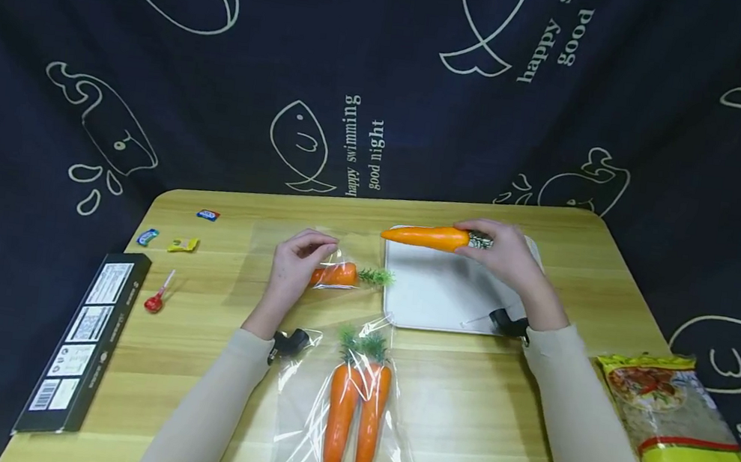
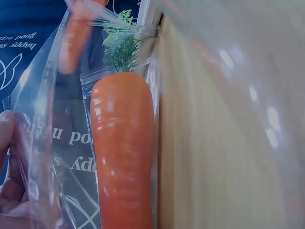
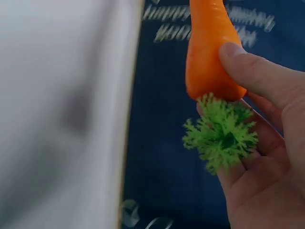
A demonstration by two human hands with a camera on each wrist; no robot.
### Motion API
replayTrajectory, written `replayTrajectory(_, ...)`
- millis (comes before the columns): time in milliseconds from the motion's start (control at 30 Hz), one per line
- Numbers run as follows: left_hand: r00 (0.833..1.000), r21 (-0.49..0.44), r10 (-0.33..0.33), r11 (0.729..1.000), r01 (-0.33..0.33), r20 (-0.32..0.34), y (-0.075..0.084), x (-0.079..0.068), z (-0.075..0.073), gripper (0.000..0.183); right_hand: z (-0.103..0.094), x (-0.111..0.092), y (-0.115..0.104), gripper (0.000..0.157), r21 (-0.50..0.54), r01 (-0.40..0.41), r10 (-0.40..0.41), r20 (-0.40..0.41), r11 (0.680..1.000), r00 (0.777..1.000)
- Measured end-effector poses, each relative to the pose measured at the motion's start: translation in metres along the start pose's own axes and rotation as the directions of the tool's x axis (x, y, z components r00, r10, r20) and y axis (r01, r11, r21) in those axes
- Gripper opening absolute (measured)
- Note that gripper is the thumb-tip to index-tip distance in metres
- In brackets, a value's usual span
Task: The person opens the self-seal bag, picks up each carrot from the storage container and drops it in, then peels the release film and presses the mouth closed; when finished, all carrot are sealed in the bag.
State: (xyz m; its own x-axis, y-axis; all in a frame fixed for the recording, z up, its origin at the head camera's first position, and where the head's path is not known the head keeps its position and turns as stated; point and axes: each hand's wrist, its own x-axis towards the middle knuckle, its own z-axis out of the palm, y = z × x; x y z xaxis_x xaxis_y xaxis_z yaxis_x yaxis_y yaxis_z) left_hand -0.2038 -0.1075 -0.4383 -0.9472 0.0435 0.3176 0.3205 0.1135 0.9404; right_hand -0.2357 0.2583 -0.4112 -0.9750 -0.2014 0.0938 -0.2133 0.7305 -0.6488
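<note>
My right hand (image 1: 500, 252) grips an orange carrot (image 1: 425, 237) near its leafy end, held over the white tray (image 1: 452, 292) with the tip pointing left. In the right wrist view the thumb lies along the carrot (image 3: 212, 52), and its green top (image 3: 221, 136) hangs over the palm. My left hand (image 1: 298, 261) pinches the edge of a clear plastic bag (image 2: 35, 157). Inside that bag is another carrot (image 1: 339, 274), its green leaves reaching toward the tray. Nearer the front lies a second clear bag (image 1: 298, 434) with two carrots (image 1: 340, 424) in it.
At the left lie a long black box (image 1: 84, 340), a red lollipop (image 1: 154, 304) and several small wrapped candies (image 1: 183, 244). A yellow food packet (image 1: 687, 445) sits at the right edge of the wooden table (image 1: 486, 424). Dark patterned cloth (image 1: 410, 115) hangs behind.
</note>
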Motion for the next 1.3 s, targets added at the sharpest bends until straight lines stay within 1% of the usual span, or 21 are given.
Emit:
replayTrajectory(67, 1.0, 0.0, 0.007, 1.0, -0.007, -0.004, 0.001, 0.0, 0.0, 0.015, 0.008, -0.004, -0.019, 0.045, -0.005, 0.077, -0.077, 0.011, 0.997, 0.997)
replayTrajectory(133, 1.0, 0.002, 0.01, 1.0, -0.01, -0.006, 0.003, 0.001, 0.001, 0.014, 0.021, -0.002, -0.034, 0.044, -0.023, 0.136, -0.135, 0.026, 0.99, 0.99)
replayTrajectory(267, 1.0, -0.025, 0.009, 1.0, -0.009, 0.001, 0.003, 0.002, 0.004, 0.013, 0.055, 0.008, -0.057, 0.042, -0.036, 0.213, -0.211, 0.05, 0.976, 0.976)
replayTrajectory(333, 1.0, -0.047, 0.004, 0.999, -0.004, 0.004, -0.002, 0.003, 0.006, 0.014, 0.073, 0.014, -0.067, 0.04, -0.032, 0.234, -0.231, 0.065, 0.972, 0.971)
replayTrajectory(467, 1.0, -0.064, 0.006, 0.998, -0.004, 0.021, -0.014, 0.006, 0.01, 0.015, 0.106, 0.025, -0.086, 0.04, -0.043, 0.248, -0.242, 0.101, 0.968, 0.965)
replayTrajectory(600, 0.999, -0.063, 0.02, 0.998, -0.017, 0.046, -0.02, 0.005, 0.013, 0.016, 0.128, 0.034, -0.097, 0.041, -0.077, 0.247, -0.233, 0.156, 0.966, 0.96)
replayTrajectory(700, 0.998, -0.057, 0.031, 0.998, -0.027, 0.057, -0.012, 0.003, 0.015, 0.015, 0.136, 0.039, -0.097, 0.042, -0.092, 0.249, -0.225, 0.214, 0.964, 0.951)
replayTrajectory(767, 0.998, -0.049, 0.032, 0.998, -0.029, 0.062, -0.005, 0.001, 0.016, 0.015, 0.134, 0.039, -0.096, 0.04, -0.084, 0.257, -0.23, 0.24, 0.963, 0.943)
replayTrajectory(833, 0.998, -0.042, 0.024, 0.999, -0.021, 0.064, 0.002, -0.001, 0.016, 0.014, 0.126, 0.036, -0.097, 0.037, -0.062, 0.259, -0.237, 0.238, 0.964, 0.942)
replayTrajectory(900, 0.998, -0.028, 0.016, 1.0, -0.014, 0.057, 0.002, -0.002, 0.015, 0.014, 0.114, 0.029, -0.099, 0.033, -0.045, 0.252, -0.239, 0.192, 0.967, 0.952)
replayTrajectory(967, 0.999, -0.009, 0.001, 1.0, 0.0, 0.045, 0.002, -0.003, 0.014, 0.014, 0.102, 0.018, -0.102, 0.028, -0.018, 0.212, -0.209, 0.108, 0.977, 0.972)
replayTrajectory(1033, 0.999, 0.003, -0.017, 1.0, 0.016, 0.033, 0.002, -0.004, 0.013, 0.014, 0.095, 0.004, -0.104, 0.025, 0.061, 0.132, -0.134, 0.029, 0.989, 0.991)
replayTrajectory(1067, 0.999, 0.01, -0.024, 1.0, 0.024, 0.029, 0.002, -0.004, 0.012, 0.015, 0.093, -0.004, -0.105, 0.026, 0.12, 0.079, -0.081, 0.017, 0.99, 0.997)
replayTrajectory(1100, 0.999, 0.013, -0.03, 0.999, 0.029, 0.027, 0.002, -0.005, 0.012, 0.015, 0.093, -0.012, -0.106, 0.026, 0.192, 0.024, -0.03, 0.03, 0.981, 0.999)
replayTrajectory(1133, 0.999, 0.012, -0.035, 0.999, 0.035, 0.026, 0.002, -0.005, 0.011, 0.015, 0.094, -0.02, -0.107, 0.028, 0.264, -0.044, 0.027, 0.067, 0.964, 0.997)
replayTrajectory(1167, 0.999, 0.008, -0.038, 0.999, 0.038, 0.026, 0.002, -0.005, 0.011, 0.016, 0.096, -0.027, -0.107, 0.029, 0.326, -0.111, 0.074, 0.123, 0.939, 0.99)
replayTrajectory(1200, 0.999, 0.008, -0.041, 0.999, 0.041, 0.025, 0.0, -0.005, 0.01, 0.016, 0.099, -0.034, -0.108, 0.032, 0.373, -0.176, 0.109, 0.193, 0.911, 0.975)
replayTrajectory(1267, 0.999, 0.008, -0.041, 0.999, 0.041, 0.024, -0.006, -0.004, 0.01, 0.017, 0.105, -0.043, -0.109, 0.037, 0.412, -0.266, 0.135, 0.32, 0.871, 0.938)
replayTrajectory(1300, 0.999, 0.01, -0.038, 0.999, 0.038, 0.023, -0.009, -0.003, 0.009, 0.017, 0.109, -0.046, -0.109, 0.039, 0.422, -0.287, 0.132, 0.36, 0.86, 0.923)
